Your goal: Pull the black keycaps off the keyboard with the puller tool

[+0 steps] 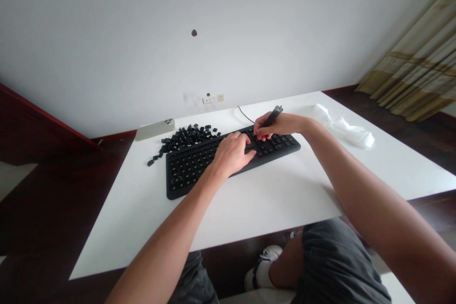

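A black keyboard (pixel 191 167) lies at a slant on the white table. Its left part shows bare key sockets with the caps off, while caps sit on at least part of its right end. My left hand (pixel 232 151) rests on the middle of the keyboard, thumb apart from the fingers, with nothing visible in it. Gripped in my right hand (pixel 270 127) is a slim black pen-like tool (pixel 273 115), tilted, its upper end poking out above the hand. The tool's lower tip is hidden by my fingers over the keyboard's right part. Loose black keycaps (pixel 185 137) are heaped behind the keyboard's left half.
A phone (pixel 155 129) lies at the table's back left corner. Crumpled clear plastic (pixel 347 130) is on the right. The keyboard's cable (pixel 245 115) runs toward the back edge. Behind the table (pixel 278 194) stands a white wall with sockets (pixel 213 99); a curtain (pixel 416 64) hangs at right.
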